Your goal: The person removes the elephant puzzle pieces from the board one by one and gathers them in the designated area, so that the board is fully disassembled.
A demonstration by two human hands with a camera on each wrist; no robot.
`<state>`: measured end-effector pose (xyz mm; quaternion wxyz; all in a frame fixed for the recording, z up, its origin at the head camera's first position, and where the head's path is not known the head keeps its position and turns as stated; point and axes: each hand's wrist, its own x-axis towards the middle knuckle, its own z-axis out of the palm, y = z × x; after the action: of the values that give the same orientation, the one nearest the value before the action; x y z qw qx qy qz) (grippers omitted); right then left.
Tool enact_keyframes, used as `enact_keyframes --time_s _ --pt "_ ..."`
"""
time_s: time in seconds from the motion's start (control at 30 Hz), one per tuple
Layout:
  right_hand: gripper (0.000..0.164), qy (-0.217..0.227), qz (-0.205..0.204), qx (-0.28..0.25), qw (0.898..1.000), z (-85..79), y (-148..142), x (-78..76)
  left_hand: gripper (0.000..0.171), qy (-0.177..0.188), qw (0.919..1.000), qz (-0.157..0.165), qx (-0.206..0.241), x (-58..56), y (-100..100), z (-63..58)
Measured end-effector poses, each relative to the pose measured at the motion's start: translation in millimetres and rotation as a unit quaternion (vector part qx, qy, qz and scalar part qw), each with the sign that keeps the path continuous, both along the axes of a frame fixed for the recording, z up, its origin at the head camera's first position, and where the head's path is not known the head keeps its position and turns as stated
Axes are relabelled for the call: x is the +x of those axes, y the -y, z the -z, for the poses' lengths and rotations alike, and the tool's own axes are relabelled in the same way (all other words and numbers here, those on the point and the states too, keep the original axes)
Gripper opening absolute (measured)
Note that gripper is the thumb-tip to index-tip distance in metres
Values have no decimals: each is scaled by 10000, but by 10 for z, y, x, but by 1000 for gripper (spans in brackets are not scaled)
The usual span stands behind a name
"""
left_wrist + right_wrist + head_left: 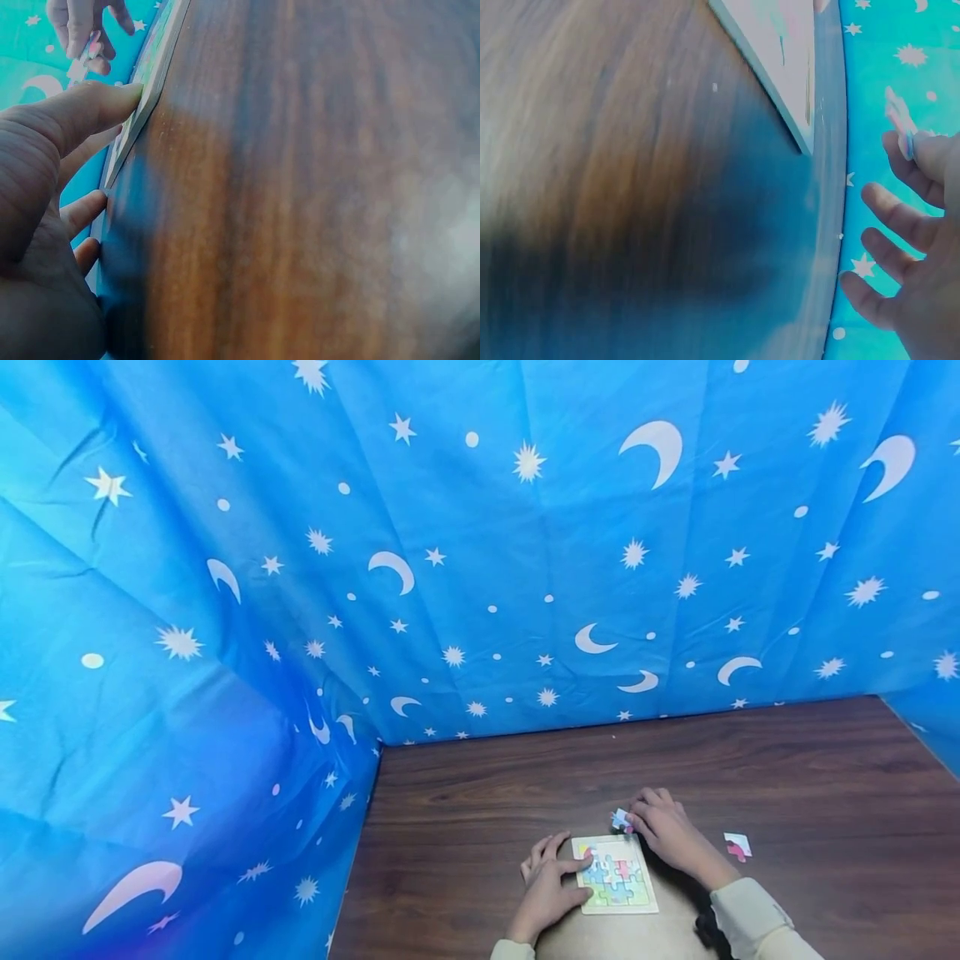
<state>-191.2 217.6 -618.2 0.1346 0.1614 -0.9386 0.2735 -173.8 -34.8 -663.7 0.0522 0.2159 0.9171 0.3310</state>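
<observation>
My left hand (550,887) lies at the left side of a square jigsaw board (621,910). Its index finger and thumb rest on the board; in the left wrist view the thumb (97,109) presses at the rim. Several interlocked pieces in blue, green and pink fill much of the board. Above the board's top edge, my right hand (666,832) pinches a blue, white and pink puzzle piece (620,819) between thumb and index finger. The right wrist view shows this piece (901,124) almost edge-on, the other fingers spread loosely.
A loose white and pink puzzle piece (738,846) lies on the dark wood table (825,793), right of the right forearm. Blue cloth (510,552) with white stars and moons hangs behind the table and along its left side. A dark object (707,927) sits by the right sleeve.
</observation>
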Motion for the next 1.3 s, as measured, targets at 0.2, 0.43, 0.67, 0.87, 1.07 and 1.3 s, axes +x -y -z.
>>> enact_keyframes --time_s 0.2,0.43,0.67,0.87,1.07,1.3 --pt "10 123 -5 170 9998 -71 -100 93 47 101 9999 -18 75 -6 -14 5" --pt "9 557 98 61 9984 -54 -384 205 47 144 9998 -35 108 5 -11 42" --pt "26 970 396 -593 9927 -18 -691 271 47 241 9995 -53 181 2 2 41" --pt "22 982 481 -742 9912 -41 -895 327 47 224 9996 9 170 -20 -1 38" --pt "19 1117 444 -550 9912 -13 -998 314 47 179 9997 0 156 -16 3 21" --pt "21 1021 512 -231 9932 82 -1032 295 46 248 9995 -103 186 -4 -13 28"
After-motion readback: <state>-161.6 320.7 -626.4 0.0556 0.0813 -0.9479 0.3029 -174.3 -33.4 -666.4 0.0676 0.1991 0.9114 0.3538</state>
